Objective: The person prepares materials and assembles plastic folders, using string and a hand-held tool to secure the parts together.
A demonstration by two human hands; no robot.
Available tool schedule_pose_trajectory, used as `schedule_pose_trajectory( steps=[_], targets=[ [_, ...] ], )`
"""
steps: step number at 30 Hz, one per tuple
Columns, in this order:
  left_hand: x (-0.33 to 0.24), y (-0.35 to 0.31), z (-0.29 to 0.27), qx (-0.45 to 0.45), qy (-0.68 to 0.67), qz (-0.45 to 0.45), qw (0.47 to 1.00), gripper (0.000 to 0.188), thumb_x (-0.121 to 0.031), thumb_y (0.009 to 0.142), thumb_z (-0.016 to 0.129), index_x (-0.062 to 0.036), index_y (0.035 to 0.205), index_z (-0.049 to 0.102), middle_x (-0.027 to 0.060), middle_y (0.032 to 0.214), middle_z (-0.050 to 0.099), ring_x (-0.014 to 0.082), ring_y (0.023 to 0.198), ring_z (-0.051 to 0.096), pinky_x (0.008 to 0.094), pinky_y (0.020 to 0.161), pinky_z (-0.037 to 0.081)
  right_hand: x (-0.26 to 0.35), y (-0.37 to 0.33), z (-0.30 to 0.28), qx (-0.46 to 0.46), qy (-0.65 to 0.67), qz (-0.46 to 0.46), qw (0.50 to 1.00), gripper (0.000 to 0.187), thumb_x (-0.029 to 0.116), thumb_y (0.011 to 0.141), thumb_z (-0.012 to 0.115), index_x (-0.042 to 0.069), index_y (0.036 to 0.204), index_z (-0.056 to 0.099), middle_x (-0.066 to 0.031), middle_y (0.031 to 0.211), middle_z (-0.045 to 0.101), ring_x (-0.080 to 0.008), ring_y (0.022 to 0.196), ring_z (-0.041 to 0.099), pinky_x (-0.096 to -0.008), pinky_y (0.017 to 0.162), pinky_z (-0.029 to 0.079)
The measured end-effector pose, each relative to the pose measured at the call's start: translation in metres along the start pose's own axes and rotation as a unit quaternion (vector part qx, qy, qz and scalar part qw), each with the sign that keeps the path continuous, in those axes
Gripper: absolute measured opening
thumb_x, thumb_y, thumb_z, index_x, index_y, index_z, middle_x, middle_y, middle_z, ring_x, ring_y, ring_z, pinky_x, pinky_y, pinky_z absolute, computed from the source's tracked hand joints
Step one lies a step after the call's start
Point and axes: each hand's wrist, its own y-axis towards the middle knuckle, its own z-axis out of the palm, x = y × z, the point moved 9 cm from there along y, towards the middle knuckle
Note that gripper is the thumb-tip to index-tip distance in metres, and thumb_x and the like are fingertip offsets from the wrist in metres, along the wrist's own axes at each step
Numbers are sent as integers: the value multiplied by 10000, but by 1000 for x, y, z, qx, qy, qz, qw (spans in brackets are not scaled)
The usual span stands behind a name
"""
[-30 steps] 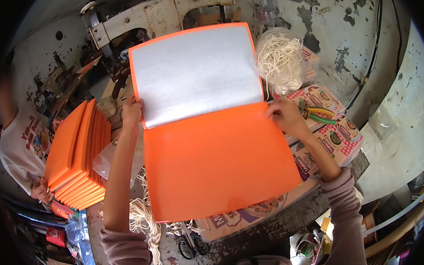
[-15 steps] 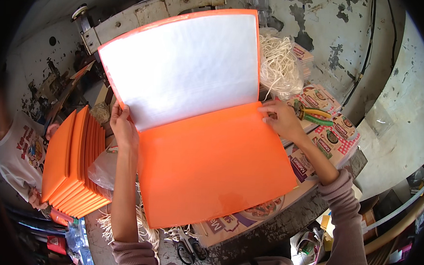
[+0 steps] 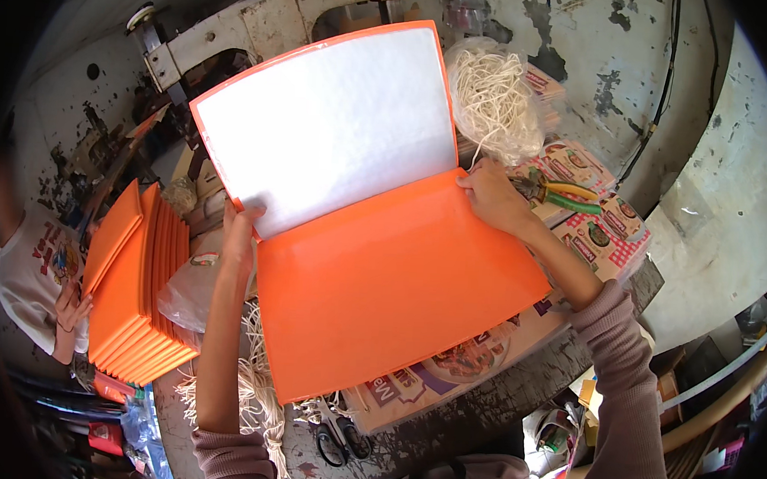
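Observation:
An orange folder lies opened across the table in front of me. Its lower panel is flat and plain orange; the raised upper panel shows a white inner face with an orange border. My left hand grips the left end of the fold, thumb on the white side and fingers partly hidden behind. At the right end of the fold, my right hand is closed on the edge, its fingertips curled over the corner. Just right of that hand lie pliers with green and yellow handles.
Several orange folders stand stacked at the left, beside another person's hand. A plastic bag of cream cords sits behind my right hand. Printed cardboard sheets lie right and beneath. Black scissors and loose cords are near the front edge.
The upper panel's top has moved left, and the lower panel has shifted slightly right and up. My left hand's thumb now lies over the white side. The other person's hand has moved up along the stack.

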Motion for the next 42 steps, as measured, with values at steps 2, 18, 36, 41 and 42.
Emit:
schedule_pose_trajectory(
  steps=[2, 18, 36, 41, 42],
  targets=[
    [3, -13, -5, -30, 26, 5, 999, 500, -67, 725, 541, 29, 1199, 410, 140, 1131, 487, 249, 1052, 479, 361, 915, 371, 2, -1, 9, 72, -45, 21, 996, 179, 28, 790, 500, -18, 937, 593, -235, 1065, 450, -390, 993, 432, -434, 829, 423],
    [-52, -250, 103, 414, 533, 329, 660, 651, -222, 659, 732, -114, 1242, 463, 153, 1327, 373, 338, 1244, 361, 576, 999, 273, -2, -11, -24, 118, 31, 30, 992, 317, 151, 807, 564, 38, 1103, 570, -176, 1032, 551, -316, 1039, 502, -400, 890, 413],
    [-52, -277, 152, 161, 695, 400, 575, 400, -171, 730, 542, -55, 1111, 506, 273, 1026, 533, 398, 1084, 500, 739, 956, 145, -86, -75, -97, 156, -8, 70, 985, 452, 254, 808, 638, 2, 1150, 483, -174, 1016, 507, -302, 988, 509, -371, 829, 412],
    [-54, -273, 178, 119, 738, 412, 522, 370, -167, 800, 498, -104, 1164, 503, 268, 1015, 557, 418, 1081, 503, 749, 914, 223, -70, -88, -108, 24, -83, -44, 995, 332, 312, 848, 605, -11, 847, 530, -168, 936, 498, -274, 913, 517, -363, 779, 408],
    [-50, -272, 185, 120, 736, 411, 524, 370, -167, 800, 498, -104, 1164, 503, 268, 1015, 557, 418, 1081, 503, 749, 914, 223, -62, -92, -114, 27, -84, -43, 995, 332, 312, 848, 605, -11, 847, 530, -168, 936, 498, -274, 913, 517, -363, 779, 408]
  ],
)
